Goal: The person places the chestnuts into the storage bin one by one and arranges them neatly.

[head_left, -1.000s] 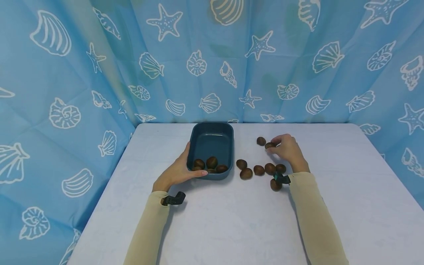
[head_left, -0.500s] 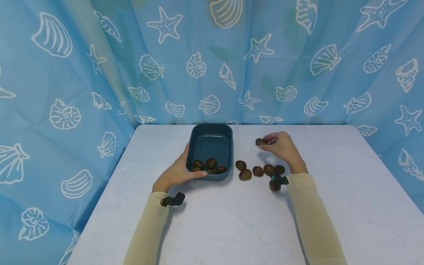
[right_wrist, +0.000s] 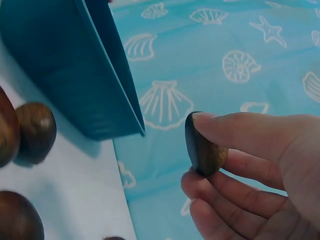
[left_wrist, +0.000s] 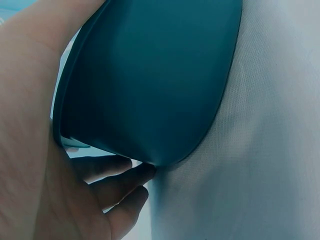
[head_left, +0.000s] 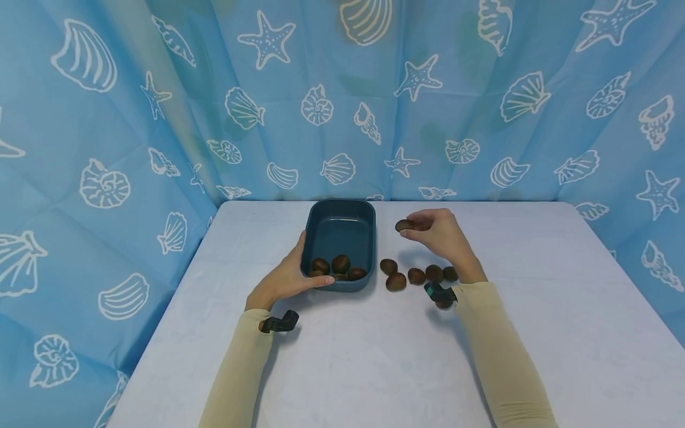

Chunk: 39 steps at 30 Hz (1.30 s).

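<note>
Chestnuts (head_left: 396, 282) lie on the white table between the two arms. A deep blue-green rectangular dish (head_left: 342, 229) stands left of them, with several chestnuts (head_left: 341, 263) at its near end. My left hand (head_left: 289, 276) grips the dish's near left corner, thumb along the near rim. Above the table, right of the dish, my right hand (head_left: 436, 235) pinches a chestnut (right_wrist: 204, 150) between thumb and fingers. More brown surface shows between those fingers in the head view; whether it is a second chestnut is hard to tell.
The right wrist camera (head_left: 440, 292) hangs over one chestnut (head_left: 443, 304) and partly hides it. The left wrist camera (head_left: 280, 322) sits near the table. A blue shell-print curtain (head_left: 342, 119) stands behind the table's far edge.
My right hand has picked up chestnut from the far right and moved left towards the dish; the two chestnuts seen there no longer lie on the table. The left hand and dish stay put.
</note>
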### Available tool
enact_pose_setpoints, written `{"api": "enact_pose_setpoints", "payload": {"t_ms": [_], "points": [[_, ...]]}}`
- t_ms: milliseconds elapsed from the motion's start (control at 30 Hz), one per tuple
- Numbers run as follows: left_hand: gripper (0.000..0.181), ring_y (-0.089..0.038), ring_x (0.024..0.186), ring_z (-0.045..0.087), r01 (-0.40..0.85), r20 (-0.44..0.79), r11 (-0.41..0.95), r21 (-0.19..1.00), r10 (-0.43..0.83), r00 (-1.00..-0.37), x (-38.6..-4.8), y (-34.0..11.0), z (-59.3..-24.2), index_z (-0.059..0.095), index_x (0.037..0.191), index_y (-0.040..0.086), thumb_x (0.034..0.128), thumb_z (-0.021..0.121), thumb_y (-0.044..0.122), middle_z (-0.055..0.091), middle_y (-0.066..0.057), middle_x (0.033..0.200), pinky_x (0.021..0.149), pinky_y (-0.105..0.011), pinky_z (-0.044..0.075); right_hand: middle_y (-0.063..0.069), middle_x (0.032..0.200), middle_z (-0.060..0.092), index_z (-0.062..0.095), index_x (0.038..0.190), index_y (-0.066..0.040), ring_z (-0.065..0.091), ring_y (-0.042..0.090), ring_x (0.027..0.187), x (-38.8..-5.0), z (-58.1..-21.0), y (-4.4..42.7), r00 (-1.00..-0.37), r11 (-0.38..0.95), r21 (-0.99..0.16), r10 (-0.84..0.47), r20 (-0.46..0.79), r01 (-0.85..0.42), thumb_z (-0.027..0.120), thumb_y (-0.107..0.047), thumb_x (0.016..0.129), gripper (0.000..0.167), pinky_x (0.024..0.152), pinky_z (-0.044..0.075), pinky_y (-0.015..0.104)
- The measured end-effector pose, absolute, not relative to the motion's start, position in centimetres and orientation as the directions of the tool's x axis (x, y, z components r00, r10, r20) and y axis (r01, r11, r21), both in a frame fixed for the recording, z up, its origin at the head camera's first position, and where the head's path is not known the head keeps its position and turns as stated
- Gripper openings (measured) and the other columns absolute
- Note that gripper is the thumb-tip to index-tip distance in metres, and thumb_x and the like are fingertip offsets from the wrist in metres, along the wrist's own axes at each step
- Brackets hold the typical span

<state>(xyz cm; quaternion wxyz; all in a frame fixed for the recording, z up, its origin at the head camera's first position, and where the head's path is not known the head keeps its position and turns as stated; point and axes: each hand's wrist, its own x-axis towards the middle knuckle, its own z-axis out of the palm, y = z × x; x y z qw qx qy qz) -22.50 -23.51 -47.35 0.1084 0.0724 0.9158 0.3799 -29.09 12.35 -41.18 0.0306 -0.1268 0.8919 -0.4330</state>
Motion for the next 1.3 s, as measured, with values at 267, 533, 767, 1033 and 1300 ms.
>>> {"api": "enact_pose_setpoints", "payload": {"t_ms": [267,533,767,1033,1300], "points": [[0.139,-0.031,0.164,0.01,0.041,-0.152,0.699,0.714,0.212,-0.965,-22.6,-23.5,-47.5,-0.018,0.164,0.032,0.074,0.077,0.076,-0.005,0.001,0.177,0.126,-0.065,0.023,0.017,0.119,0.074,0.07,0.129,-0.004,0.07,0.032,0.109,-28.2,-40.9,10.6,-0.961,0.555,-0.803,-0.266,0.076,-0.218,0.079,-0.027,0.092,0.044,0.096,0.059,0.05],[0.136,-0.032,0.164,0.01,0.048,-0.139,0.697,0.715,0.21,-0.968,-22.7,-23.5,-47.3,-0.018,0.164,0.033,0.0765,0.079,0.07,-0.004,0.0,0.177,0.126,-0.066,0.023,0.014,0.113,0.076,0.073,0.125,-0.006,0.071,0.029,0.102,-28.0,-41.4,8.6,-0.94,0.533,-0.797,-0.319,0.123,-0.285,0.079,-0.025,0.091,0.039,0.09,0.06,0.047],[0.14,-0.032,0.164,0.011,0.031,-0.153,0.698,0.716,0.2,-0.968,-22.5,-23.4,-47.3,-0.017,0.165,0.03,0.0734,0.078,0.075,-0.003,-0.001,0.177,0.126,-0.066,0.023,0.011,0.111,0.076,0.075,0.122,-0.008,0.069,0.027,0.099,-27.5,-42.4,7.1,-0.925,0.549,-0.768,-0.351,0.146,-0.33,0.081,-0.027,0.091,0.037,0.083,0.061,0.041],[0.132,-0.033,0.163,0.013,0.053,-0.125,0.689,0.723,0.206,-0.971,-22.5,-23.4,-47.3,-0.016,0.165,0.031,0.0802,0.08,0.062,-0.001,-0.001,0.177,0.125,-0.067,0.024,0.01,0.105,0.074,0.078,0.117,-0.008,0.06,0.023,0.082,-27.3,-43.4,5.4,-0.909,0.564,-0.737,-0.383,0.165,-0.372,0.083,-0.028,0.089,0.035,0.059,0.048,0.029],[0.133,-0.032,0.163,0.012,0.06,-0.127,0.683,0.728,0.22,-0.967,-22.6,-23.4,-47.3,-0.017,0.165,0.03,0.0805,0.08,0.063,-0.003,-0.001,0.177,0.126,-0.066,0.023,0.009,0.108,0.077,0.078,0.117,-0.007,0.059,0.022,0.069,-27.8,-44.5,4.1,-0.904,0.607,-0.701,-0.407,0.131,-0.374,0.083,-0.027,0.088,0.035,0.059,0.05,0.036]]}}
